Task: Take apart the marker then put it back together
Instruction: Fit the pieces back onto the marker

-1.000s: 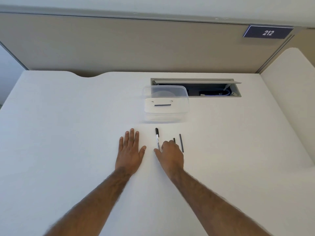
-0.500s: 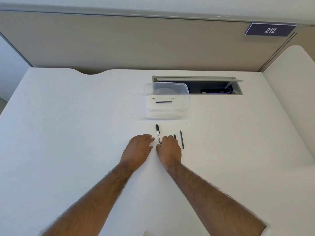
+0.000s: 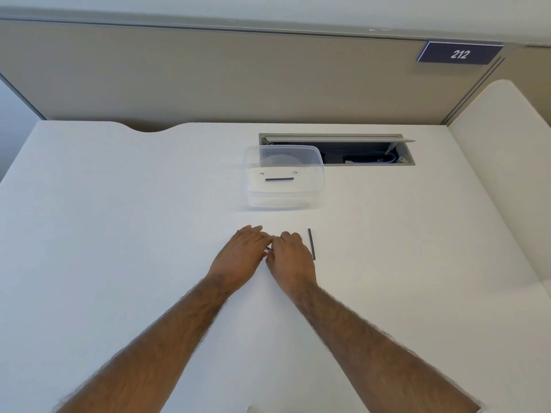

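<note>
My left hand (image 3: pixel 241 255) and my right hand (image 3: pixel 291 260) meet over the marker (image 3: pixel 270 250) on the white desk (image 3: pixel 119 234). Their fingers cover nearly all of it; only a short dark-and-white bit shows in the gap between the hands. Both hands curl onto it. A thin dark ink stick (image 3: pixel 311 244) lies on the desk just right of my right hand, apart from it. The small dark piece that lay beside the marker is hidden under my right hand.
A clear plastic box (image 3: pixel 284 177) with a dark strip inside stands behind the hands. Behind it an open cable hatch (image 3: pixel 337 149) is set in the desk. A beige partition with a sign reading 212 (image 3: pixel 459 53) closes the far side.
My left hand slid right from flat on the desk to the marker. Both hands have closed over the marker, which lay fully visible before.
</note>
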